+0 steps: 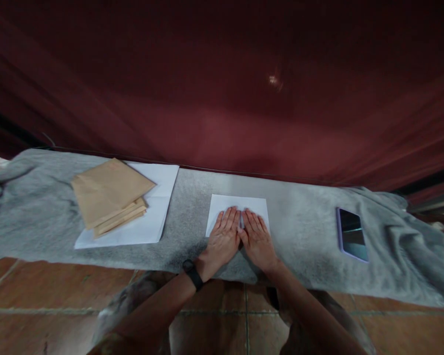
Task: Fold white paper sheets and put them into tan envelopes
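Note:
A white sheet of paper, which looks folded, lies flat on the grey cloth in front of me. My left hand rests palm down on its left half, fingers stretched out and pointing away from me. Beside it, my right hand lies flat on the right half, with its fingers also extended. The two thumbs come close together near the middle, and neither hand grips anything. Both palms hide much of the paper's lower part. A black watch is on my left wrist.
Brown paper envelopes are piled on white sheets at the left. On the right lies a phone in a purple case. Grey cloth covers the narrow surface, with a dark red panel behind and a tiled floor below.

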{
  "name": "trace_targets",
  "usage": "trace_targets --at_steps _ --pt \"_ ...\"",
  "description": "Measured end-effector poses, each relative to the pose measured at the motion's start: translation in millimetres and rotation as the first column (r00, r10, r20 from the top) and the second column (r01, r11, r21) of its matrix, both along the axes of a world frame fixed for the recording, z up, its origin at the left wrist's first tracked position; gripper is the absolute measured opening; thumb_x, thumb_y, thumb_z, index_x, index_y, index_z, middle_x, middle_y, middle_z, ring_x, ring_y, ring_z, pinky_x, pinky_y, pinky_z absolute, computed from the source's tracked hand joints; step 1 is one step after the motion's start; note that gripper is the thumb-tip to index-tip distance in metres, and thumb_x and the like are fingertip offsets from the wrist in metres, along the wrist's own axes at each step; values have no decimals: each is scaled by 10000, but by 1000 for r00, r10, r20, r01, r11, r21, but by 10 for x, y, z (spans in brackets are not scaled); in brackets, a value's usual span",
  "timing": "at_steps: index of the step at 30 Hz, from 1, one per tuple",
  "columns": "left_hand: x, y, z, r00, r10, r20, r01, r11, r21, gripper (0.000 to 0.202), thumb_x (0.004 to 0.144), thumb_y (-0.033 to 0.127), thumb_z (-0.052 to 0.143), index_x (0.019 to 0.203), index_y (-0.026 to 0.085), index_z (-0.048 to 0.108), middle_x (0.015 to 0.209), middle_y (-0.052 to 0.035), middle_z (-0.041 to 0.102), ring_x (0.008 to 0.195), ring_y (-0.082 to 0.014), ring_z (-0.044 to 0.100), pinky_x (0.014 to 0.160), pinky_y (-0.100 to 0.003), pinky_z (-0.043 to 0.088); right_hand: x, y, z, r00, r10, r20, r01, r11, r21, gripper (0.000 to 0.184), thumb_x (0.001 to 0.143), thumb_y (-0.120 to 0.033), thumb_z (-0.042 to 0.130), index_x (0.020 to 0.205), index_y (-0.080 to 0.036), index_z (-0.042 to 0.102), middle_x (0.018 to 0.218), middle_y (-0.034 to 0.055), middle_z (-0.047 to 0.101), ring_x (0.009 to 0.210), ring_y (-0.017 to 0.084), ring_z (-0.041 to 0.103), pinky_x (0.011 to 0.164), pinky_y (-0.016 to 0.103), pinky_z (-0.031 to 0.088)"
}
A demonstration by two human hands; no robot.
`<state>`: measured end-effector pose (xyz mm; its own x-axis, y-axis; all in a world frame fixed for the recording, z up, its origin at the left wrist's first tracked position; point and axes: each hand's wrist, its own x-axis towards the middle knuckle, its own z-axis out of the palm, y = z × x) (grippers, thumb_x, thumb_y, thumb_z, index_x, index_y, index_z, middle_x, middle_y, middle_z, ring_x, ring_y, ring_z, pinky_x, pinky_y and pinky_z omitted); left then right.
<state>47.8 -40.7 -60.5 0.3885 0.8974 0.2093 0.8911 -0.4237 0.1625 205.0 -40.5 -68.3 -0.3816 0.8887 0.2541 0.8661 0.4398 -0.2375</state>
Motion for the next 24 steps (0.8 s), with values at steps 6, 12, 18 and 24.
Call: trace_targets --at_steps 6,12,18,24 --pt "-33 -9 9 1000 -18 21 18 1000 7 550 1024 261 367 1553 115 346 1650 -115 328 1553 -246 218 1281 -487 214 81 -26 -7 994 -53 97 49 998 44 539 1081 -322 305 1577 -115 339 1637 131 339 1530 256 288 1244 484 249" --pt "-17 -30 26 999 -43 17 43 999 23 523 1043 316 370 1543 163 379 1647 -69 346 1551 -241 234 1284 -506 191 165 -28 -15 985 -76 152 67 996 63 541 1074 -299 311 1571 -87 341 1643 164 315 1532 263 279 1237 478 246" --pt "-1 -33 46 999 -46 6 46 999 29 522 1044 332 370 1532 149 396 1647 -77 346 1546 -242 248 1285 -498 188 265 -7 -74 990 -79 120 69 994 86 586 1071 -329 330 1614 -129 234 1652 161 301 1523 283 290 1219 509 259" --pt "5 -25 63 998 -61 13 61 998 -1 525 1039 321 355 1532 145 395 1643 -88 351 1541 -242 262 1284 -498 186 413 36 -107 991 -99 86 94 994 62 577 1076 -358 307 1607 -137 262 1642 160 330 1504 306 320 1208 538 261"
